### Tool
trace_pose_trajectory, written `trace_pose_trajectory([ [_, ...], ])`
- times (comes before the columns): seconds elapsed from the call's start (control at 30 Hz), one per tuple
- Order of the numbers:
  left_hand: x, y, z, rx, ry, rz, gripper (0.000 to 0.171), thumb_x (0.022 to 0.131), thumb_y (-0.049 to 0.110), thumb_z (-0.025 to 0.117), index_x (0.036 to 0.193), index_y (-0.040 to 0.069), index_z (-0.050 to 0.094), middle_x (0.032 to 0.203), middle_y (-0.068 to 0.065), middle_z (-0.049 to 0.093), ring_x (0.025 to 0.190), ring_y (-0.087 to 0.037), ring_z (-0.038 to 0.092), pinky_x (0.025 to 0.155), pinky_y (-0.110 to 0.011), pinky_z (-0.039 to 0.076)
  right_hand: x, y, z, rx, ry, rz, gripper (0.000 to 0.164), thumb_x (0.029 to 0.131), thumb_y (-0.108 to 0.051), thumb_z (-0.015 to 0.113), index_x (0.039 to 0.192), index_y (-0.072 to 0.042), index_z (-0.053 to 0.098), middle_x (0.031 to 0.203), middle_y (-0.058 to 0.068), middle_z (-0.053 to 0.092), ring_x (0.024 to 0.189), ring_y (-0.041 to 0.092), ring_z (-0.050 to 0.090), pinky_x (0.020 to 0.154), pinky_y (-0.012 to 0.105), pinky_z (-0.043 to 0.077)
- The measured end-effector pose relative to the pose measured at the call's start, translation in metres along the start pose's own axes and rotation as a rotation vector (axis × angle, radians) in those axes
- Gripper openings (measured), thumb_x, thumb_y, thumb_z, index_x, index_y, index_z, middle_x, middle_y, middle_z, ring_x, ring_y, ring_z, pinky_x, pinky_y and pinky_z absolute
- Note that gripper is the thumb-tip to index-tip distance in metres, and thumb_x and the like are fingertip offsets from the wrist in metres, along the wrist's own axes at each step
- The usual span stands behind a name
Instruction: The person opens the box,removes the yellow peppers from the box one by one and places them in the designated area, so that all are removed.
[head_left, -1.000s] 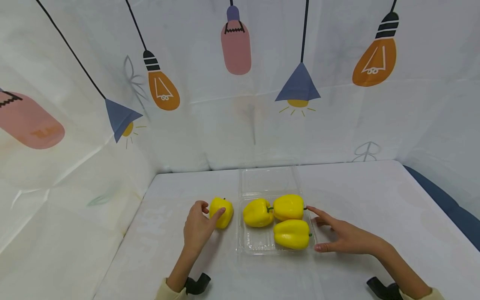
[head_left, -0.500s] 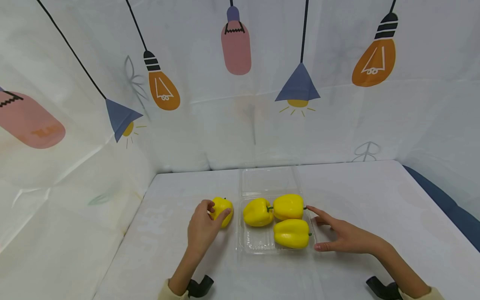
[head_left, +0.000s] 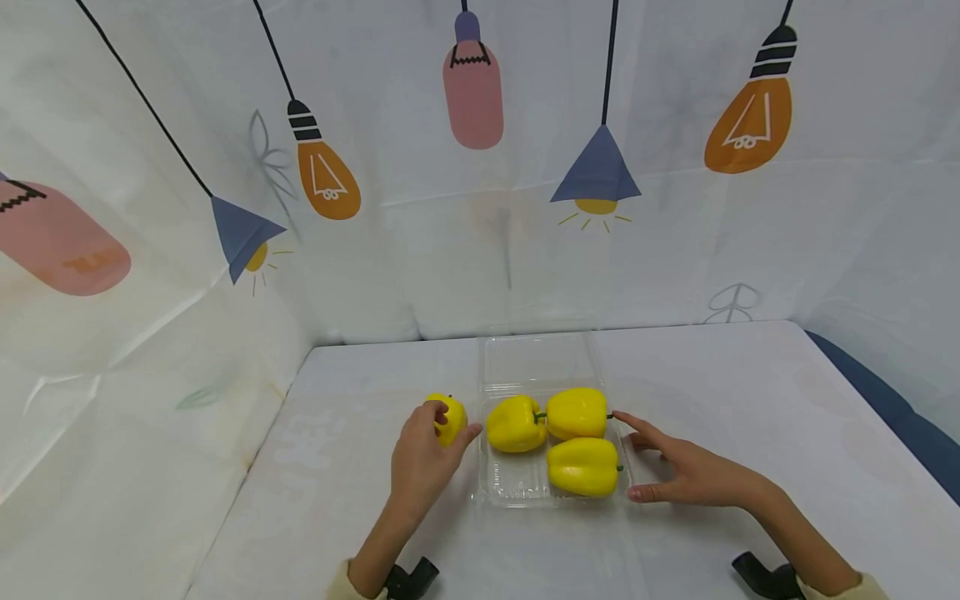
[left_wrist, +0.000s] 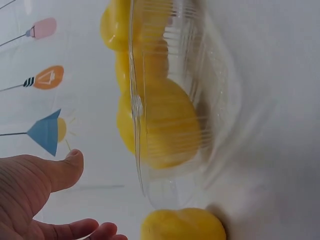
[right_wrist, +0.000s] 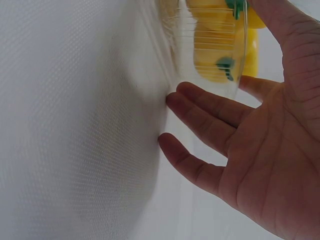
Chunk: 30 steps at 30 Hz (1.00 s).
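My left hand (head_left: 429, 457) is over the near side of a loose yellow bell pepper (head_left: 452, 421), which stands on the table left of a clear plastic clamshell box (head_left: 517, 493). In the left wrist view its thumb and fingers are spread apart, with the loose pepper (left_wrist: 182, 225) beyond the fingertips. Inside the box lie three yellow bell peppers: one at the left (head_left: 513, 425), one at the back right (head_left: 576, 413) and one at the front right (head_left: 583, 467). My right hand (head_left: 690, 475) rests beside the box's right wall, fingers loosely extended, index fingertip and thumb at its rim.
The box's clear lid (head_left: 538, 360) lies folded back behind it. A white-covered table (head_left: 720, 375) carries everything. Behind and to the left hangs a white cloth (head_left: 420, 267) printed with lamps. Dark blue material (head_left: 885, 400) shows past the table's right edge.
My left hand has slid to the right across the front of the loose pepper, its thumb coming off the pepper's face. The pepper stays in place. My right hand holds still.
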<state>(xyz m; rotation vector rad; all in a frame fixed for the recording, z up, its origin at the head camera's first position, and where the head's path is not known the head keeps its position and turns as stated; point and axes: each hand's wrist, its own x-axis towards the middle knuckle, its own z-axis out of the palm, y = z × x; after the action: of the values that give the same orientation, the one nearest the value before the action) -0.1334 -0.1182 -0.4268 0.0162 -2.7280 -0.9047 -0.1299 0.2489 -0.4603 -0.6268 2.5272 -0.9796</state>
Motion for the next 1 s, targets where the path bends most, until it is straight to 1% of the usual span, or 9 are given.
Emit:
trace_pose_trajectory([
  [0.1,-0.002,0.004,0.000,0.004,-0.014,0.020,0.056,0.075,0.049,0.075,0.109,0.008,0.058,0.094,-0.003,0.059,0.079,-0.015,0.052,0.068,-0.029,0.048,0.000,0.000,0.000,0.003,-0.004,0.000,0.097,0.080,-0.045,0.071,0.151,-0.027,0.008,0.136,0.016,0.047,0.122,0.036,0.046,0.093,0.057,0.041],
  [0.27,-0.006,0.011,0.001,0.000,-0.044,0.065,0.057,0.074,0.050,0.075,0.110,0.009,0.059,0.094,-0.003,0.059,0.078,-0.014,0.050,0.068,-0.028,0.046,0.000,0.001,0.000,0.014,-0.005,0.013,0.097,0.080,-0.045,0.072,0.151,-0.030,0.008,0.137,0.017,0.046,0.123,0.036,0.046,0.094,0.057,0.040],
  [0.53,-0.011,0.016,0.009,0.035,-0.103,0.185,0.054,0.075,0.048,0.074,0.110,0.011,0.057,0.098,-0.003,0.060,0.083,-0.014,0.053,0.069,-0.029,0.046,0.001,0.001,0.000,0.022,-0.009,0.012,0.096,0.080,-0.045,0.072,0.151,-0.030,0.008,0.137,0.017,0.046,0.123,0.036,0.046,0.094,0.058,0.039],
  [0.63,-0.013,0.018,0.011,0.039,-0.112,0.220,0.054,0.076,0.049,0.074,0.110,0.011,0.057,0.099,-0.002,0.061,0.084,-0.015,0.053,0.069,-0.030,0.046,0.001,0.001,0.000,0.021,-0.007,0.007,0.096,0.080,-0.045,0.071,0.151,-0.030,0.008,0.137,0.016,0.046,0.122,0.035,0.046,0.094,0.057,0.040],
  [0.73,-0.015,0.020,0.013,0.038,-0.126,0.239,0.054,0.076,0.050,0.073,0.110,0.011,0.057,0.099,-0.001,0.061,0.086,-0.014,0.053,0.070,-0.031,0.045,0.001,0.002,0.000,0.024,-0.010,0.004,0.096,0.080,-0.044,0.071,0.151,-0.030,0.008,0.137,0.016,0.046,0.123,0.035,0.046,0.094,0.056,0.040],
  [0.9,-0.018,0.025,0.015,0.030,-0.185,0.249,0.059,0.076,0.055,0.071,0.114,0.013,0.056,0.102,0.000,0.060,0.091,-0.015,0.053,0.076,-0.033,0.046,0.001,0.001,0.000,0.029,-0.014,0.008,0.096,0.080,-0.044,0.071,0.151,-0.031,0.007,0.138,0.017,0.045,0.124,0.036,0.045,0.094,0.057,0.040],
  [1.0,-0.020,0.027,0.018,0.024,-0.208,0.264,0.061,0.076,0.058,0.069,0.116,0.014,0.055,0.105,0.002,0.060,0.096,-0.015,0.054,0.081,-0.035,0.047,0.000,0.001,-0.001,0.034,-0.018,0.012,0.096,0.081,-0.044,0.071,0.151,-0.031,0.007,0.138,0.018,0.045,0.124,0.037,0.045,0.094,0.057,0.039],
])
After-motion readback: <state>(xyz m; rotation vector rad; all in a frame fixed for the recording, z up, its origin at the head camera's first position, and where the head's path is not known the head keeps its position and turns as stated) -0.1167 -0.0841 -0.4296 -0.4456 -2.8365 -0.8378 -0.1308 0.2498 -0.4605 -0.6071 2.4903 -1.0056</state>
